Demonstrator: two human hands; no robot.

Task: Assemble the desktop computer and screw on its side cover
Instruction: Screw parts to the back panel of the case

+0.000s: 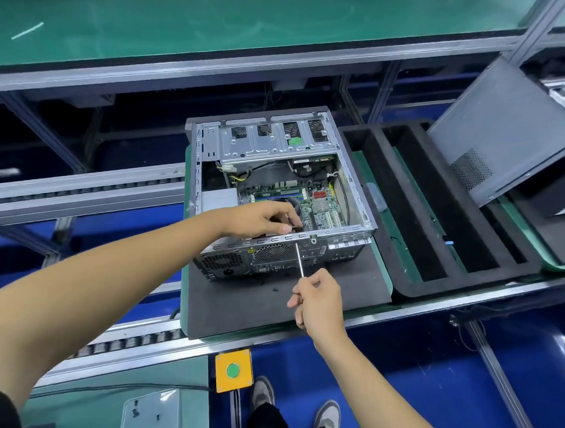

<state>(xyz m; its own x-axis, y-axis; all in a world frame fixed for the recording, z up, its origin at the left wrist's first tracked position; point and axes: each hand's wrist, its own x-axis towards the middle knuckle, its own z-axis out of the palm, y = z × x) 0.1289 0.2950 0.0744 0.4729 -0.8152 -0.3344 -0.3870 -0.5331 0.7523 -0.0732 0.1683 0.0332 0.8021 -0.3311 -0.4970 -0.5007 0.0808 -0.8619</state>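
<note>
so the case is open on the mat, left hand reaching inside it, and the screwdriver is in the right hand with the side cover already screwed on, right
Not quite. In the head view the side cover is off, leaning to the right of the case. The rest holds: left hand reaches inside, right hand holds the screwdriver.
</note>
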